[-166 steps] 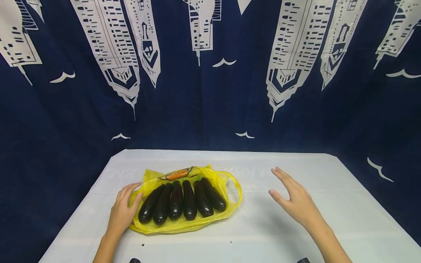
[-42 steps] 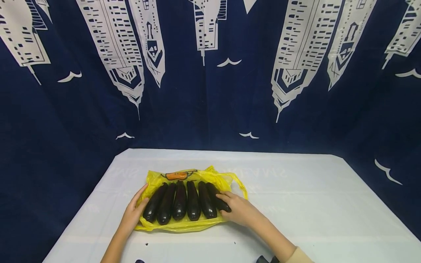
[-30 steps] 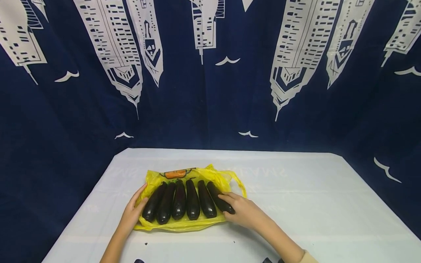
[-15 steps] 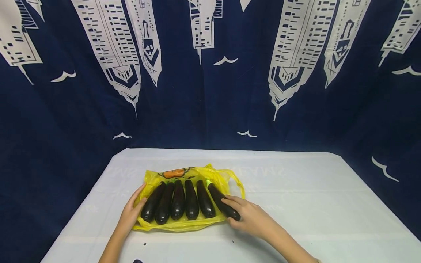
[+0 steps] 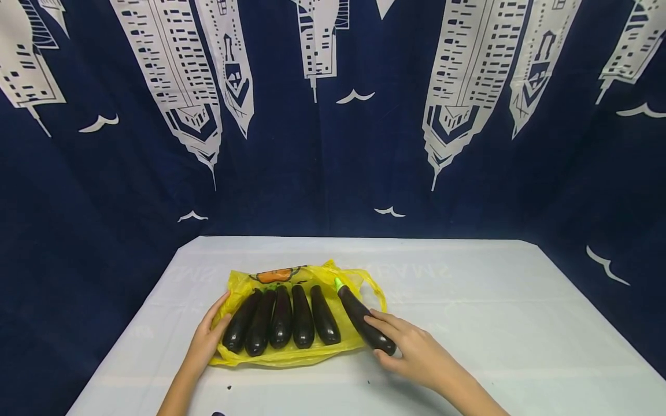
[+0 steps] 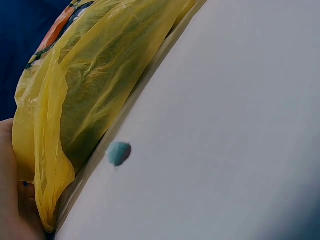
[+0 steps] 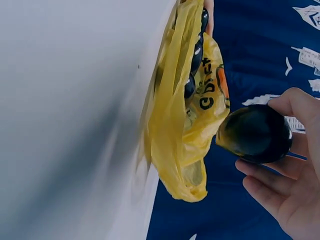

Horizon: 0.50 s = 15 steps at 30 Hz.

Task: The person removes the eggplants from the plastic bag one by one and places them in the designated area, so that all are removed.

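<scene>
Leaving the five other eggplants (image 5: 281,318), one eggplant (image 5: 358,311) has just shifted rightward, so its removal seems under way; glossy, near-black, green-tipped, it slants over the right side of the yellow bag (image 5: 276,360), gripped by the right hand (image 5: 413,351); the left hand (image 5: 205,336), fingers extended, touches the left edge

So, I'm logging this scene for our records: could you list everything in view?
Eggplants: five, dark purple-black, side by side in the open bag
Held eggplant: one, dark with green tip, over the bag's right side
Bag: one, yellow with orange print, on the table
Table: one, white, under the bag
Backdrop: one, navy with white prints, behind the table
Specks: at least two, dark, in front of the bag
Left hand: one, bare, at the bag's left side
Right hand: one, bare, gripping the held eggplant
</scene>
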{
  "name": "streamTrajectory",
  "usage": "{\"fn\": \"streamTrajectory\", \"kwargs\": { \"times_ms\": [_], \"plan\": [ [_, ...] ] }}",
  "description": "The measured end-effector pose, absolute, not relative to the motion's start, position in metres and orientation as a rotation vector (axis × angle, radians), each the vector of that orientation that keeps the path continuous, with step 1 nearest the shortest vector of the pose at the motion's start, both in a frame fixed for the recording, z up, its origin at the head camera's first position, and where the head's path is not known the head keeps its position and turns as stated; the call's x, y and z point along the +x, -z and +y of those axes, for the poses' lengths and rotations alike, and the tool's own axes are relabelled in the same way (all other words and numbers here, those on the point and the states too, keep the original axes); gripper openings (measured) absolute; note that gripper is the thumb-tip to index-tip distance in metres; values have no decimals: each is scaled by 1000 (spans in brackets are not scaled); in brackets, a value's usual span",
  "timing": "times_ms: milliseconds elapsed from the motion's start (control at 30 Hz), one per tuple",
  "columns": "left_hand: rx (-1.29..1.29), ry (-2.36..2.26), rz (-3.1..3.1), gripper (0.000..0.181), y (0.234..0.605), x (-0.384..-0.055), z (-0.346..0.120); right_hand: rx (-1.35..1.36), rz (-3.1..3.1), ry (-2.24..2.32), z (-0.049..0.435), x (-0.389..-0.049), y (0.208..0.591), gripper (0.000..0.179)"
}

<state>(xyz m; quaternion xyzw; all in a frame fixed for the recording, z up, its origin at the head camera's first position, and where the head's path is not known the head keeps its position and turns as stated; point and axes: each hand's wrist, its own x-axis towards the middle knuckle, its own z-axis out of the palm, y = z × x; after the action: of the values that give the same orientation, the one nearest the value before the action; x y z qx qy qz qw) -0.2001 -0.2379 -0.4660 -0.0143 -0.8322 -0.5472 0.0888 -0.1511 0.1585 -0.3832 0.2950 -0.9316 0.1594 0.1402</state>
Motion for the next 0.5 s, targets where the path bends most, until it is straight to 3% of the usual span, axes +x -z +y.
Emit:
{"fn": "streamTrajectory", "kwargs": {
  "times_ms": [500],
  "plan": [
    [-32, 1629, -2491, 51, 464, -200, -238, 556, -2557, -612, 182, -152, 392, 56]
  ]
}}
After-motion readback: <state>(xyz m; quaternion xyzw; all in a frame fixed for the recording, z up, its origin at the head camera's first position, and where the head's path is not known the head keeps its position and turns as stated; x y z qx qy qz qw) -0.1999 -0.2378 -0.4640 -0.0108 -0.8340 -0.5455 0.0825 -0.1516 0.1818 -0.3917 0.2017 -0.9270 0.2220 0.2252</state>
